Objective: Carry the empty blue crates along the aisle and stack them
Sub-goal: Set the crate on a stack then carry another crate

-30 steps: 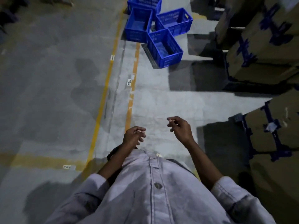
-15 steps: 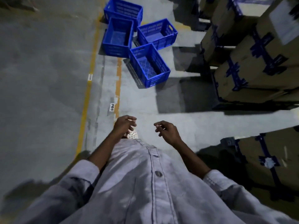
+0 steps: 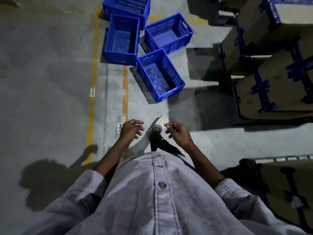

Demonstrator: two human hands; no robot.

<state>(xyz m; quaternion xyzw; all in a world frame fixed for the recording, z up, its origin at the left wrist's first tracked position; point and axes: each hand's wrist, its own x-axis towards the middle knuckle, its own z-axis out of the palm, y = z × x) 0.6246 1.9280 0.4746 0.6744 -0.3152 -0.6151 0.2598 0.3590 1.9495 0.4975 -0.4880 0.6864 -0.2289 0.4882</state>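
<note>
Several empty blue plastic crates sit on the concrete aisle floor ahead of me. The nearest crate (image 3: 160,75) stands askew, with a second (image 3: 122,39) to its left, a third (image 3: 168,33) behind it and another (image 3: 127,4) at the top edge. My left hand (image 3: 131,130) and my right hand (image 3: 177,133) hang in front of my waist, fingers loosely curled, holding nothing. Both are well short of the nearest crate.
Taped cardboard boxes (image 3: 274,85) are stacked along the right side, with another box (image 3: 288,184) near my right elbow. Yellow and orange floor lines (image 3: 92,106) run up the aisle on the left. My white shoe (image 3: 159,123) steps forward between my hands.
I have walked toward the crates, which now appear closer and larger. Both hands stay loosely curled and empty, and my foot has come forward between them.
</note>
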